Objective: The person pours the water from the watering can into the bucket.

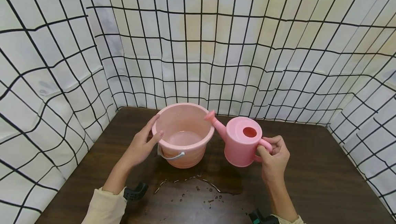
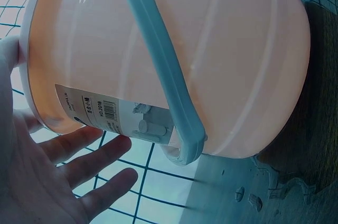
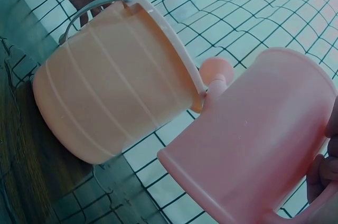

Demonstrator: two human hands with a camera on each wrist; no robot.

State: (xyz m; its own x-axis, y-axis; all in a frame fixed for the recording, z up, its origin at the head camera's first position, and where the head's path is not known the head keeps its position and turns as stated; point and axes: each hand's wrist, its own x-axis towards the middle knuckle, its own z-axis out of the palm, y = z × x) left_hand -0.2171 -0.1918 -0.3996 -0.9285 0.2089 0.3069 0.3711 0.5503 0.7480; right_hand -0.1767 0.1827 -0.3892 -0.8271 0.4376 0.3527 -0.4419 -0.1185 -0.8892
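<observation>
A pale peach-pink bucket (image 1: 187, 153) stands upright on the dark table, its grey handle (image 2: 163, 60) hanging down the near side. My left hand (image 1: 140, 146) holds the bucket's left rim, thumb over the edge and the other fingers spread along the outside. In my right hand (image 1: 276, 155) is a pink watering can (image 1: 241, 146), gripped by its handle. The can's spout points left, and its round sprinkler head (image 1: 210, 116) overlaps the bucket's right rim in the head view. Through the can's top opening (image 1: 249, 132) the inside looks dark pink.
Spilled water (image 1: 198, 184) and scattered drops lie on the table (image 1: 315, 169) in front of the bucket. White cloth walls (image 1: 191, 69) with a black grid rise behind and at both sides. A printed label (image 2: 113, 113) is stuck on the bucket.
</observation>
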